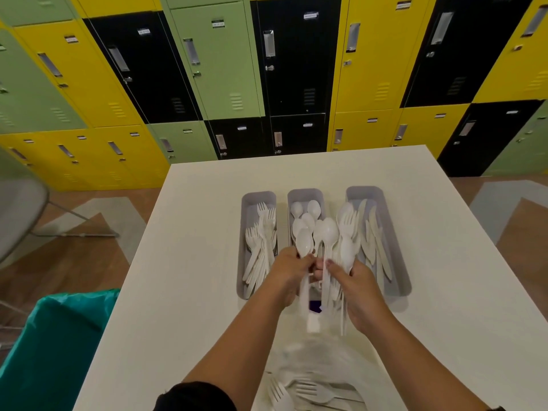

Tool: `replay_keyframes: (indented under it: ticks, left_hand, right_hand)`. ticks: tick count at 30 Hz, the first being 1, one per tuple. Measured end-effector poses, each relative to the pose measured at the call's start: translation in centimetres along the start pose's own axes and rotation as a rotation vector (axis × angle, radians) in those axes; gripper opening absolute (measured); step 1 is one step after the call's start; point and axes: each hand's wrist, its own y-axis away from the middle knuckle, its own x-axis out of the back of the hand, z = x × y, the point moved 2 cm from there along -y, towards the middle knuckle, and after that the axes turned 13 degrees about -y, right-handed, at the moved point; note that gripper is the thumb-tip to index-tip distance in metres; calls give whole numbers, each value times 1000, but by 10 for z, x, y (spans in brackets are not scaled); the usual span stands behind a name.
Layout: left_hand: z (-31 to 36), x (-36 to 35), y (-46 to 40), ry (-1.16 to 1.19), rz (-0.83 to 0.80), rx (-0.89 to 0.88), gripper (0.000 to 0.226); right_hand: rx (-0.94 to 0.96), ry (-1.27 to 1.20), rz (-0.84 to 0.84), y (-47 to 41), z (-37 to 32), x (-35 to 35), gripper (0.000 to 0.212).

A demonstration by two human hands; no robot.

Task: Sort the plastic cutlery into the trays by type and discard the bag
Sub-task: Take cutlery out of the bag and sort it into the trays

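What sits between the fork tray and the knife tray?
In the head view, the spoon tray sits between the fork tray and the knife tray, with bare table showing in the gaps.

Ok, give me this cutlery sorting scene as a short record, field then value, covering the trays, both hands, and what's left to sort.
surface: white table
left tray: forks
middle tray: spoons
right tray: knives
left hand: grips one spoon over the middle tray
right hand: holds a mixed bunch of spoons and forks
bag: clear plastic, on the table at the near edge, forks still in it
bin: green liner, left of the table
sorting: not finished
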Motion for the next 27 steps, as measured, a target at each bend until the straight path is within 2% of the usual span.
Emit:
replay_keyframes:
  ticks: [3,6,8,11,14,18,21,25,27]
  left_hand:
    - [1,1,-5,84,72,19,17]
    - [11,-5,-4,177,-3,51,20]
    - [16,-10,-4,74,-25,34,19]
    - [20,-15,-9,-61,55,-45,11]
    - [23,-17,-12,-91,122,-48,21]
    - [24,-17,-17,-14,137,-3,18]
    - [26,-15,-23,83,146,-39,15]
    - [26,-8,-30,-217,224,-85,15]
    - [27,-8,-29,-285,266,-117,25]
  right_hand:
    - [11,51,64,-4,0,3,26]
    - [9,50,78,-5,-2,3,21]
    - [-1,46,52,-5,-1,1,13]
    - [-6,44,63,-6,1,1,5]
    - [-37,25,97,-8,3,1,3]
    - [-49,40,157,-8,5,5,28]
    - [-30,-39,159,-5,1,9,26]
    - [-39,-79,129,-1,-4,6,23]
    - [-44,-80,114,1,-3,3,23]
